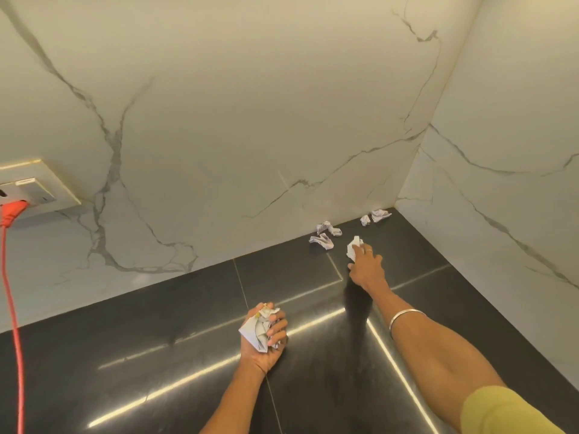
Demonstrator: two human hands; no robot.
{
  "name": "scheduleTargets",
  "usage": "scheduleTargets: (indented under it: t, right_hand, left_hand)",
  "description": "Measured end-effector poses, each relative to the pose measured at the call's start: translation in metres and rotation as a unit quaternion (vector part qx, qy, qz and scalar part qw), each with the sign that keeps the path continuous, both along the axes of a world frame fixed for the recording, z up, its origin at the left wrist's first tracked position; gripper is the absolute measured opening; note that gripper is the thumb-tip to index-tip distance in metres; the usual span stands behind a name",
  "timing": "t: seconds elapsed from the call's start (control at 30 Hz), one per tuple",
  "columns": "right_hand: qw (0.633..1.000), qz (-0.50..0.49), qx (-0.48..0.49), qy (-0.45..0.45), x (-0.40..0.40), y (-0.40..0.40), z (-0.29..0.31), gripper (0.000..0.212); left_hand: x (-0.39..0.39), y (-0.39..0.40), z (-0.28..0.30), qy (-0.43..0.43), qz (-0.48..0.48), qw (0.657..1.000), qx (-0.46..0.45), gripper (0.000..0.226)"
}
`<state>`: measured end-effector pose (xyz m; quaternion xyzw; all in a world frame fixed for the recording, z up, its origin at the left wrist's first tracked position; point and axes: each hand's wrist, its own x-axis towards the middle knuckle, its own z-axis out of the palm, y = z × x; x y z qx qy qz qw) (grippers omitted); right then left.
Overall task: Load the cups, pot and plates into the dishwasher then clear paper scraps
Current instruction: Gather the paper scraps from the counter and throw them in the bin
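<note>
My left hand (264, 338) is palm up over the dark countertop (156, 355) and grips a wad of crumpled paper scraps (257, 328). My right hand (365, 264) reaches toward the back corner and pinches one white paper scrap (354, 245). Beyond it, two crumpled scraps (322, 241) (329, 227) lie near the wall, and two more scraps (380, 215) (365, 220) sit in the corner. No cups, pot, plates or dishwasher are in view.
White marble walls (250, 120) meet at the back right corner. A wall socket (34, 189) at the left holds a red plug (12, 211), whose red cord (14, 324) hangs down across the countertop's left edge.
</note>
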<state>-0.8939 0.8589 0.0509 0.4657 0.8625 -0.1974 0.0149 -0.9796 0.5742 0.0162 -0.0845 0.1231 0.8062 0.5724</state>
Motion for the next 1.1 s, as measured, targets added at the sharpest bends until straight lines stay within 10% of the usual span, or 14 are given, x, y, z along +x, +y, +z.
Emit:
scheduleTargets:
  t: [0.23,0.57,1.1]
  right_hand:
    - [0.99,-0.058,0.077,0.102,0.015,-0.034,-0.01,0.023]
    - [0.948,-0.064,-0.135,0.281,0.023,-0.141,0.032,0.034]
    - [0.97,0.029,-0.114,0.212,0.017,-0.237,0.033,0.018]
  left_hand:
    - [0.001,-0.001,0.003,-0.006,0.0,1.0,0.005,0.021]
    - [0.021,0.004,0.007,-0.038,0.058,0.997,-0.039,0.016]
    - [0.028,-0.002,0.021,-0.026,0.101,0.987,-0.124,0.024]
